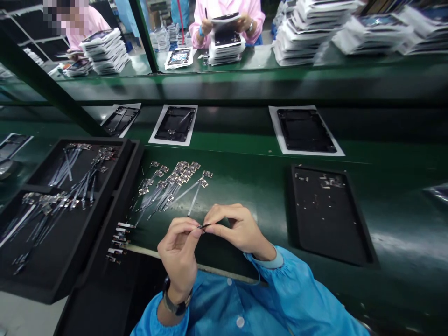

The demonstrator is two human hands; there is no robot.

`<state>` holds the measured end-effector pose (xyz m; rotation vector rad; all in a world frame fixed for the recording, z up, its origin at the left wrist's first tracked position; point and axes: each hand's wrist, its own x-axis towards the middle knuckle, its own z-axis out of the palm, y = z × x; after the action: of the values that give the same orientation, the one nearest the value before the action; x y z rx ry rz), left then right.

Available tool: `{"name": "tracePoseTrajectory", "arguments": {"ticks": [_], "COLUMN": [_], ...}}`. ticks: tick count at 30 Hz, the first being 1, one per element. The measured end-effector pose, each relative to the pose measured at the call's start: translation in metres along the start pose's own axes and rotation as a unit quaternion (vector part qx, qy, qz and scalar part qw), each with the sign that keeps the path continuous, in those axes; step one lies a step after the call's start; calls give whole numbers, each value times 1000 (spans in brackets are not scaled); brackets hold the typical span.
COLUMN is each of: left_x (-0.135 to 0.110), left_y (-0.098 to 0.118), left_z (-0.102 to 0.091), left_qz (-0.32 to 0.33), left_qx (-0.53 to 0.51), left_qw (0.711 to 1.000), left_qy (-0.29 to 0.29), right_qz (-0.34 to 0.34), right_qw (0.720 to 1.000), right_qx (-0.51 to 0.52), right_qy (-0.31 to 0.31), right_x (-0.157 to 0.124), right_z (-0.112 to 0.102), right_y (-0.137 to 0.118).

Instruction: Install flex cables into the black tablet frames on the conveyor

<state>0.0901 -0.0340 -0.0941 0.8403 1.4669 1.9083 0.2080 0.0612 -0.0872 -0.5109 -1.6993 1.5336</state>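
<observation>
Close to the near edge of the green bench, a small dark electronic part (203, 227) is pinched between my two hands. My left hand (180, 249) has thumb and fingers closed on its left end, and my right hand (241, 228) pinches the right end. Fingers cover most of the part, so its exact kind cannot be made out. Just beyond my hands lie several small circuit boards (184, 172) with pale flat ribbon cables (168, 193). Left of my left hand, several short small parts (121, 238) line the rim of a black tray.
Black foam trays (66, 233) with cabled boards stand at left. At right lies a shallow black tray (332, 219) with small pieces. Black tablet housings (175, 123) rest on white sheets farther back. Across the bench, a person in pink (227, 18) handles panels beside stacks (308, 32).
</observation>
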Motion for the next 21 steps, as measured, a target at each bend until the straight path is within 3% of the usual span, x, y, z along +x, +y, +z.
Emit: {"name": "tracePoseTrajectory", "arguments": {"ticks": [3, 7, 11, 14, 17, 21], "left_x": [0, 11, 35, 51, 66, 90], "left_y": [2, 1, -14, -32, -46, -53], "left_z": [0, -3, 2, 16, 23, -5], "left_qz": [-16, -86, -190, -229, -210, -155], "left_qx": [-21, -46, -41, -7, 68, 142], "left_qw": [1000, 995, 981, 968, 962, 969], "left_qy": [-12, -12, -20, -103, -160, -132], "right_qz": [14, 48, 77, 94, 105, 127], "right_qw": [1000, 998, 992, 981, 964, 935], "right_qx": [16, 27, -92, -135, -166, -244], "right_qy": [-8, 11, 49, 98, 177, 223], "right_x": [-1, 1, 7, 8, 6, 8], "right_z": [1, 7, -5, -40, -87, -151], "right_y": [-1, 6, 13, 0, -33, -75]}}
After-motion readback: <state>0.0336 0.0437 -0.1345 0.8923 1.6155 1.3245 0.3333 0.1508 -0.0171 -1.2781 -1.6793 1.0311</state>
